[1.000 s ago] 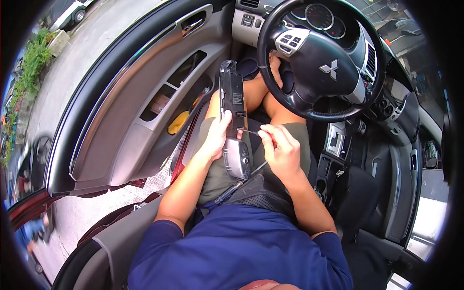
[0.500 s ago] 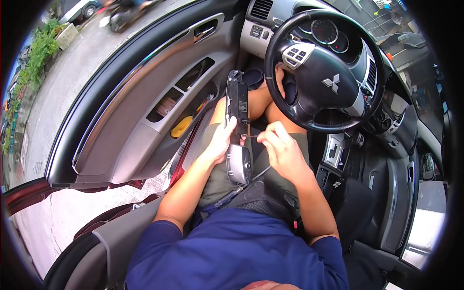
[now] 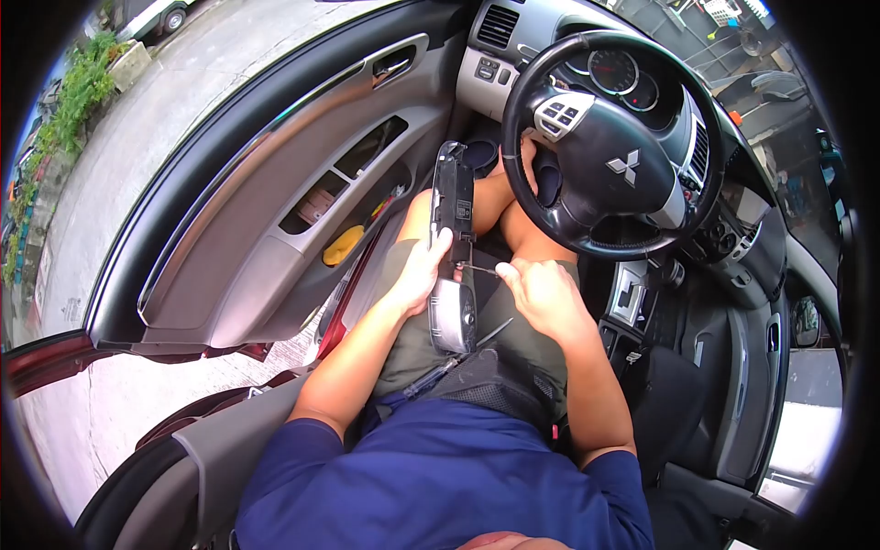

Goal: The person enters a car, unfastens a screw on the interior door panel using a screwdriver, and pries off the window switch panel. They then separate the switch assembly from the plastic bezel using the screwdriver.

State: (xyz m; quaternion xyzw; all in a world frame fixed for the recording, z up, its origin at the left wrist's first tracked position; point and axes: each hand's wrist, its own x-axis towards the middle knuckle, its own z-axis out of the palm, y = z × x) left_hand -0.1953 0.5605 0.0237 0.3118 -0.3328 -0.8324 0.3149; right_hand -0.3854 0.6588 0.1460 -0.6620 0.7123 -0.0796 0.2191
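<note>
Upright over the lap, a long black plastic part [image 3: 453,192] with a grey rounded lower end [image 3: 447,316] is gripped by my left hand [image 3: 423,272] near its middle. My right hand [image 3: 546,295] is closed round a thin metal tool [image 3: 484,269], whose tip meets the part's right side just below the black box section. The tool's handle is hidden in the fingers. Below, a screwdriver [image 3: 435,374] and a dark mesh pouch [image 3: 500,380] lie on the lap.
The steering wheel [image 3: 623,165] stands ahead on the right. On the left is the opened car door [image 3: 238,220], with a yellow cloth [image 3: 344,245] in its pocket. The gear lever console [image 3: 631,293] lies to the right of the legs.
The view has shifted slightly. My right hand has turned, its back now facing up more, with the tool still at the part. A motorcycle seen outside half a second ago is out of view.
</note>
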